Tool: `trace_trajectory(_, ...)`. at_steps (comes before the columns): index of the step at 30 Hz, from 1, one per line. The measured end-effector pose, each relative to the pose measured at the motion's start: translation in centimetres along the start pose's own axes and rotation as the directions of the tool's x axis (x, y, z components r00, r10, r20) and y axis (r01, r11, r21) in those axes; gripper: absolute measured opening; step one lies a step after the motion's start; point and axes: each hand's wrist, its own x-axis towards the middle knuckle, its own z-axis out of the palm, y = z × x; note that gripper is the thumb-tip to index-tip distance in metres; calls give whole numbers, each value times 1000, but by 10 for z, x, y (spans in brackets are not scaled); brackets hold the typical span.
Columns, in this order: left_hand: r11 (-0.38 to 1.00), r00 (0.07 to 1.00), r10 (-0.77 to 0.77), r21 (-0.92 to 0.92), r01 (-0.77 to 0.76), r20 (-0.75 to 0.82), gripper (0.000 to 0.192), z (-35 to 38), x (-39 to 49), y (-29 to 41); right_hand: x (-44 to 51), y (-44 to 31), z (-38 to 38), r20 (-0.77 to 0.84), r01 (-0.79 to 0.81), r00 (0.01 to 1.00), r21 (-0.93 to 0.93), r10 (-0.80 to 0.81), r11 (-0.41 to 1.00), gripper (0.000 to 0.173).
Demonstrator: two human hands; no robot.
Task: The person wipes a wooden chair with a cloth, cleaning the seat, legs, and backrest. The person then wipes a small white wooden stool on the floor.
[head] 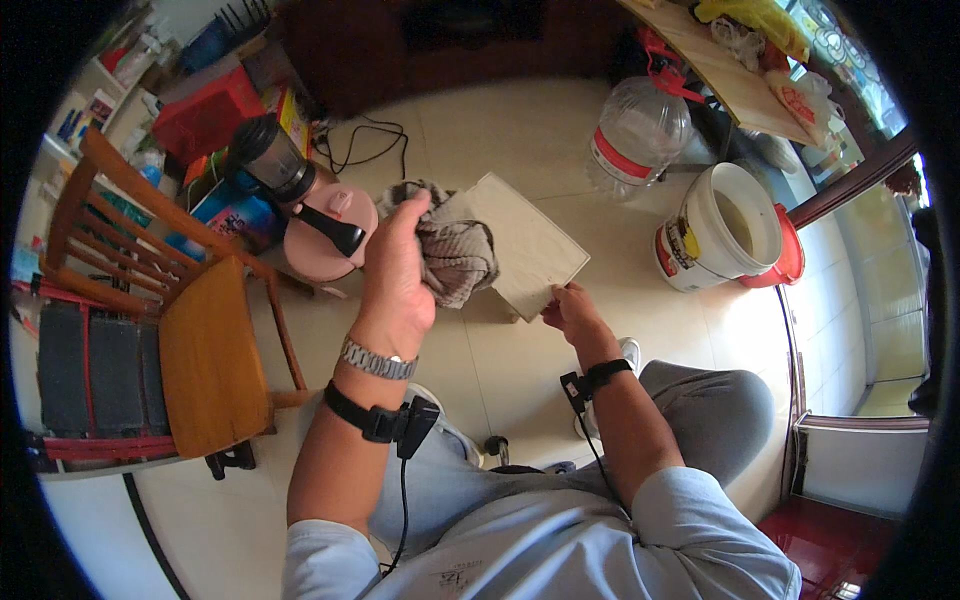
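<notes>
My left hand (397, 262) grips a crumpled grey-brown cloth (461, 259) with dark patches, thumb uppermost. Its fingers are mostly hidden behind the palm and the cloth. Just right of the cloth is a flat, pale rectangular panel (529, 240), tilted in view, with its left part covered by the cloth. At the panel's near corner, my right hand (574, 311) pinches the edge between thumb and fingers. Something pale shows beneath the panel's near side; I cannot tell what it is.
Left of the cloth are a pink appliance (330, 232) with a black handle, a blender (274, 154) and a wooden chair (214, 352). A black cable (367, 142) lies on the tiled floor. To the right stand a large clear water bottle (637, 135) and a white bucket (686, 240).
</notes>
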Motion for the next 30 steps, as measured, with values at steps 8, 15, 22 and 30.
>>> trace_trajectory(8, 954, 995, -85, 292, 66, 53, 34, -17, -13, -43, -66, -31, -10, -291, 382, 741, -558, -605, 737, 62)
trace_trajectory(15, 915, 865, -403, 130, 381, 301, 68, -21, -12, -78, -165, -80, 63, 355, 531, 745, 196, -564, 825, 72)
trace_trajectory(22, 671, 998, -64, 739, 65, -29, 51, -99, 39, -85, -130, -81, 28, 26, 752, 657, -87, -753, 654, 42)
trace_trajectory(30, 440, 981, 27, 883, 163, -194, 71, -169, 87, -141, -110, -25, 37, 484, 571, 577, -815, -658, -99, 63)
